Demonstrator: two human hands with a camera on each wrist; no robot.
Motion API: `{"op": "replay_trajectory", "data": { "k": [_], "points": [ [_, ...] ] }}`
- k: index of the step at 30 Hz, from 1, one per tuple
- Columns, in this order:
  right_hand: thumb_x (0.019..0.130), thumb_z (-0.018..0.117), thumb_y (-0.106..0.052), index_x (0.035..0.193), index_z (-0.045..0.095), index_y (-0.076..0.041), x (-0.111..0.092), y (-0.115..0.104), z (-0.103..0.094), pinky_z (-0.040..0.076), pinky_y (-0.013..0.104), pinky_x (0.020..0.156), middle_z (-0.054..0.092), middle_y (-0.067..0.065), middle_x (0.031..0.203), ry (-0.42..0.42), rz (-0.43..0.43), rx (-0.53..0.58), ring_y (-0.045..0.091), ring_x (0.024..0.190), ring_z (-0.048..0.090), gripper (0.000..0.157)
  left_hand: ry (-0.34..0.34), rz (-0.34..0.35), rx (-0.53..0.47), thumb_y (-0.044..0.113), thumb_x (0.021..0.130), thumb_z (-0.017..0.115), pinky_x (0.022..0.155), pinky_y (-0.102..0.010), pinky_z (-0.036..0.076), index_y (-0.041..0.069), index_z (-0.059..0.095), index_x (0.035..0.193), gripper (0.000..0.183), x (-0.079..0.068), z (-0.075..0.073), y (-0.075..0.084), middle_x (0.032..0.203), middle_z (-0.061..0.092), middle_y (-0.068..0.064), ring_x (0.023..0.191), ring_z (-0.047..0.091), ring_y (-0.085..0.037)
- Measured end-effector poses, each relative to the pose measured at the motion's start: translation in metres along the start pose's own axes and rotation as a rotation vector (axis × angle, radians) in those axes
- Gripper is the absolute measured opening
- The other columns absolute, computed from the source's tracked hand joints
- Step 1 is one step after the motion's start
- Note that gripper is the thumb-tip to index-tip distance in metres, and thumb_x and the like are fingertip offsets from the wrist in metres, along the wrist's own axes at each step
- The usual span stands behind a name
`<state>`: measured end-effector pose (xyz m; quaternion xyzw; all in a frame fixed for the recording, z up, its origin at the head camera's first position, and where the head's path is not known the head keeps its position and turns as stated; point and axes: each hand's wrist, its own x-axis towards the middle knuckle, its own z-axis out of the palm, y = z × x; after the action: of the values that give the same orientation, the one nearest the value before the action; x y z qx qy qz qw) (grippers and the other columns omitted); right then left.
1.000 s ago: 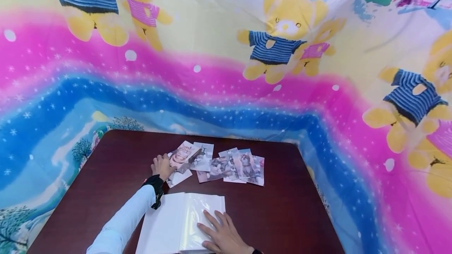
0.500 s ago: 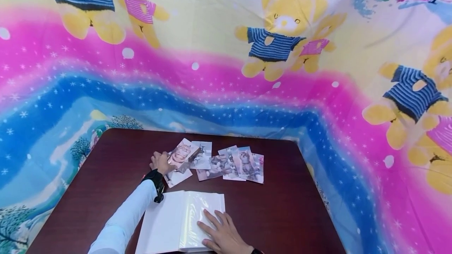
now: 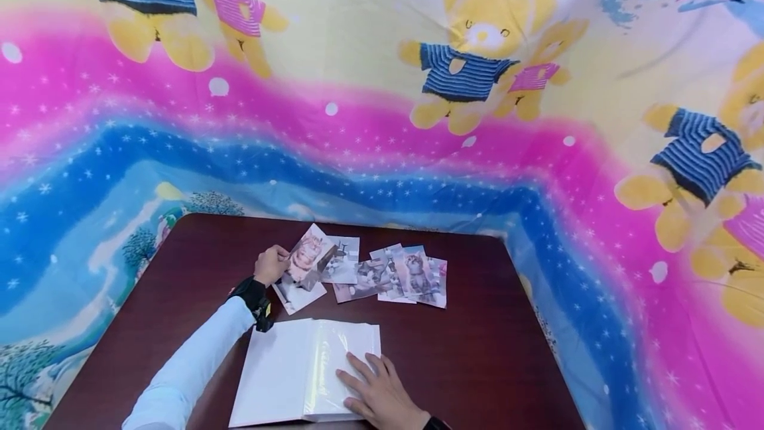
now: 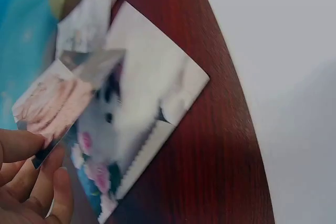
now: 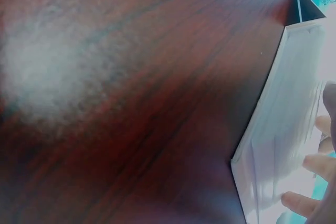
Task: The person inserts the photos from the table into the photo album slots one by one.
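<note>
Between thumb and fingers, my left hand (image 3: 271, 264) pinches the left edge of a photo of an orange cat (image 3: 307, 252). In the left wrist view the photo (image 4: 52, 100) is tilted up over another photo (image 4: 149, 51) lying on the table. My right hand (image 3: 384, 393) rests with spread fingers on the clear-sleeved right page of an opened white photo album (image 3: 276, 370). The right wrist view shows the album's thick page edges (image 5: 273, 114) and several fingertips of the right hand (image 5: 317, 166) on top.
Several overlapping cat photos (image 3: 390, 277) lie farther back, right of the held one. The dark reddish-brown table (image 3: 477, 350) ends at a curtain printed with bears (image 3: 465, 78) behind it and along its sides.
My left hand has lifted the cat photo's near edge off the pile, uncovering more of the photo beneath. My right hand stays on the album page.
</note>
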<state>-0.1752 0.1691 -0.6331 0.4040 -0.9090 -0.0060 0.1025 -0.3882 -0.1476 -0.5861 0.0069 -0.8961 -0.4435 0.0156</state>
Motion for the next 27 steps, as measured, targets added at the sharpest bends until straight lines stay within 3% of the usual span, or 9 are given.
{"op": "replay_trajectory", "data": {
  "k": [5,10,15,17,24,27],
  "points": [
    [0.106,0.036,-0.048,0.146,0.049,-0.027,0.005,0.005,-0.005,0.040,0.049,0.098,0.045,0.003,0.150,0.019,-0.008,0.032,0.029,0.124,0.047,0.047,-0.051,-0.034,-0.131,-0.001,0.095,0.058,0.076,-0.044,0.053,-0.014,0.053,0.124,0.032,-0.014,-0.011,0.006,0.105,0.063,-0.030,0.092,0.063,-0.040],
    [0.106,0.034,-0.048,0.142,0.052,-0.028,0.016,0.009,-0.013,0.038,0.048,0.099,0.049,0.001,0.146,-0.043,0.035,0.164,0.024,0.122,0.048,0.045,-0.055,-0.121,-0.313,-0.003,0.096,0.054,0.084,-0.045,0.053,-0.017,0.045,0.133,0.041,-0.043,-0.013,0.008,0.112,0.059,-0.034,0.101,0.061,-0.042],
    [0.106,0.036,-0.047,0.139,0.056,-0.021,0.037,0.019,-0.021,0.040,0.045,0.099,0.055,-0.001,0.138,-0.062,0.104,0.206,0.020,0.119,0.051,0.047,-0.057,-0.119,-0.509,-0.007,0.093,0.057,0.082,-0.040,0.056,-0.017,0.044,0.128,0.038,-0.082,-0.010,0.016,0.108,0.061,-0.031,0.088,0.064,-0.024],
    [0.106,0.039,-0.046,0.139,0.055,-0.016,0.047,0.024,-0.026,0.041,0.044,0.099,0.059,0.000,0.134,-0.046,0.140,0.232,0.019,0.118,0.054,0.048,-0.057,-0.113,-0.552,-0.009,0.091,0.060,0.077,-0.032,0.056,-0.016,0.045,0.124,0.037,-0.099,-0.007,0.020,0.102,0.064,-0.026,0.084,0.062,-0.014],
    [0.103,0.051,-0.037,0.148,0.041,-0.004,0.074,0.039,-0.032,0.044,0.039,0.092,0.067,0.002,0.122,0.084,0.236,0.422,0.019,0.107,0.059,0.056,-0.027,-0.075,-0.578,-0.018,0.078,0.061,0.066,-0.020,0.047,-0.011,0.050,0.109,0.033,-0.152,0.019,0.023,0.090,0.062,-0.013,0.076,0.055,-0.011],
    [0.102,0.056,-0.031,0.149,0.036,-0.001,0.078,0.040,-0.028,0.046,0.035,0.085,0.067,0.002,0.116,0.152,0.250,0.517,0.017,0.098,0.060,0.059,-0.069,-0.051,-0.628,-0.021,0.076,0.060,0.061,-0.017,0.042,-0.010,0.049,0.106,0.034,-0.169,0.031,0.021,0.088,0.058,-0.011,0.070,0.049,-0.008]
  ]
}}
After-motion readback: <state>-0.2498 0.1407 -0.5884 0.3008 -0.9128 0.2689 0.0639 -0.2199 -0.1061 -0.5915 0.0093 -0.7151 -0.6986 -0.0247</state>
